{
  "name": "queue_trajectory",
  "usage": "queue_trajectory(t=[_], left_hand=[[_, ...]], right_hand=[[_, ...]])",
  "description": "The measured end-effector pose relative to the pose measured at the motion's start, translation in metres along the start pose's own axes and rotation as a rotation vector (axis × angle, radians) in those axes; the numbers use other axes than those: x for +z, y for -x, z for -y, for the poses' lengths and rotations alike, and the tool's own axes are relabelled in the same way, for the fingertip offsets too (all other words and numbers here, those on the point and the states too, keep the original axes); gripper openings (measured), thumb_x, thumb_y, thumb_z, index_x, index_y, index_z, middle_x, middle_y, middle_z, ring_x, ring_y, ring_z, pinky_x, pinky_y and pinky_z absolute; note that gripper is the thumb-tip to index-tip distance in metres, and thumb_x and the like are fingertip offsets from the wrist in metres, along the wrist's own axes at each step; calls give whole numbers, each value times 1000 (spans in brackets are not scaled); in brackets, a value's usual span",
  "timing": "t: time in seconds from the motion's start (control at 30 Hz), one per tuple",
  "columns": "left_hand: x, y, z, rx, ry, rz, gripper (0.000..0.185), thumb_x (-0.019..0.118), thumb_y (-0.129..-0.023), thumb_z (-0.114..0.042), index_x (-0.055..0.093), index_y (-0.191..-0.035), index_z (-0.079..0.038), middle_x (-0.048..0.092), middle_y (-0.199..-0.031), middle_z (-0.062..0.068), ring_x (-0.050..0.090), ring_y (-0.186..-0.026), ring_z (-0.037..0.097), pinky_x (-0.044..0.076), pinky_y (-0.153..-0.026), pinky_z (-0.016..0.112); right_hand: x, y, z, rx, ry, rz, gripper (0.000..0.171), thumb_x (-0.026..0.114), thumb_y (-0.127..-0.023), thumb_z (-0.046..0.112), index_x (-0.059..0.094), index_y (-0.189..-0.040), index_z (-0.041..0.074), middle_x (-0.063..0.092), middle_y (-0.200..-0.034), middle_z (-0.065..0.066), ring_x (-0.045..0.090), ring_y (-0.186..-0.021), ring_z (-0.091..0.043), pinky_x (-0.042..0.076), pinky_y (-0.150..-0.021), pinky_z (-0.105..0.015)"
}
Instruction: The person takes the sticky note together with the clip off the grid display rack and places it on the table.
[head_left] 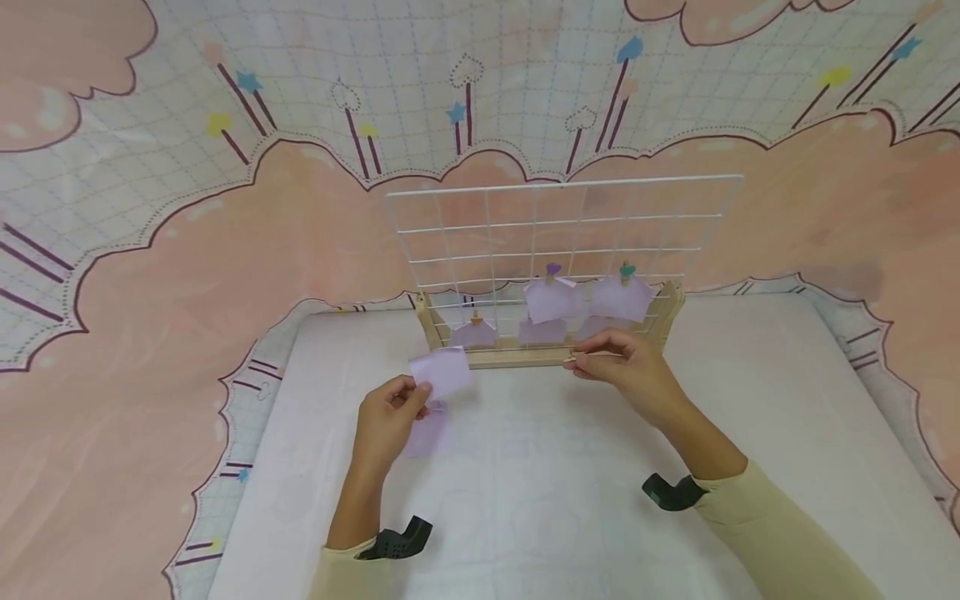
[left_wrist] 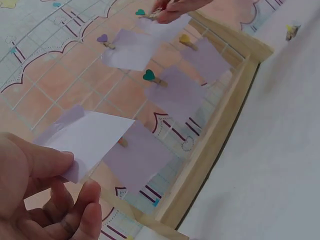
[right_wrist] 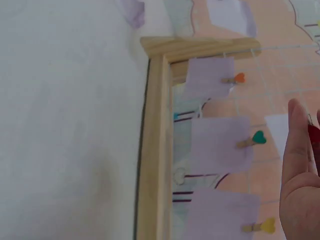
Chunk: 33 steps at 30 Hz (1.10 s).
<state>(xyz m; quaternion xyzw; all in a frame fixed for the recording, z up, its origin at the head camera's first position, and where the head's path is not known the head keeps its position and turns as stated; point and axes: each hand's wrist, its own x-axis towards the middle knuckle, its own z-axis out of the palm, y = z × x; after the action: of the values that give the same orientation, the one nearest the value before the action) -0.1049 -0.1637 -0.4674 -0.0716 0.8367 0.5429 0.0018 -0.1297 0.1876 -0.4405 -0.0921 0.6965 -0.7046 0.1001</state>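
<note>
My left hand [head_left: 386, 421] pinches a light purple paper sheet [head_left: 442, 372] between thumb and fingers, just in front of the wire grid rack's left side. In the left wrist view this sheet [left_wrist: 95, 140] is slightly bent. My right hand [head_left: 626, 371] pinches a small wooden clothespin [head_left: 570, 359] before the rack's right part; its red decoration [right_wrist: 314, 142] shows at the right wrist view's edge. Purple sheets hang on the white wire grid [head_left: 562, 223], clipped with heart-topped clothespins, among them a purple one [head_left: 553, 269], a teal one [right_wrist: 258, 137] and a yellow one [right_wrist: 268, 225].
The grid stands in a pale wooden base [head_left: 517, 358] at the back of a white-covered table [head_left: 540, 500]. Another purple sheet [head_left: 424, 435] lies below my left hand. Behind hangs a pink patterned cloth [head_left: 322, 225]. Each wrist carries a black camera [head_left: 401, 540].
</note>
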Motion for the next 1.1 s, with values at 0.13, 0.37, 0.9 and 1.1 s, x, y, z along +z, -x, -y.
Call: queue_trajectory(t=[0.13,0.37,0.9,1.1], left_hand=[[0,5,9,-9,-3,-3,18,71,-97,-17,70,-96,0,68,-94,12,69,-75,15,57,-72,21],[-4,11,28,-43,-60,-7,18,70,-97,-18,72,-100,0,76,-85,13,71,-75,22,59,-71,27],[-11,24,62,-132,11,-5,19,67,-97,-7,69,-113,4,68,-103,18,65,-88,17,60,-76,21],[-13,28,71,-131,-74,3,22,66,-97,-7,69,-115,6,72,-105,20,69,-89,19,59,-74,20]], right_hand=[[-11,11,-9,38,18,-48,27,65,-100,6,59,-117,-14,65,-112,-10,76,-97,-13,59,-89,-30],[-33,30,-19,114,270,-144,37,70,-98,26,67,-120,-3,69,-108,6,68,-94,-12,57,-81,-22],[-67,64,-46,219,273,-168,38,70,-98,22,67,-122,-7,71,-106,12,67,-97,-1,57,-86,-20],[-79,76,-60,233,278,-183,39,70,-98,23,66,-122,-8,73,-103,10,68,-95,-4,57,-84,-19]])
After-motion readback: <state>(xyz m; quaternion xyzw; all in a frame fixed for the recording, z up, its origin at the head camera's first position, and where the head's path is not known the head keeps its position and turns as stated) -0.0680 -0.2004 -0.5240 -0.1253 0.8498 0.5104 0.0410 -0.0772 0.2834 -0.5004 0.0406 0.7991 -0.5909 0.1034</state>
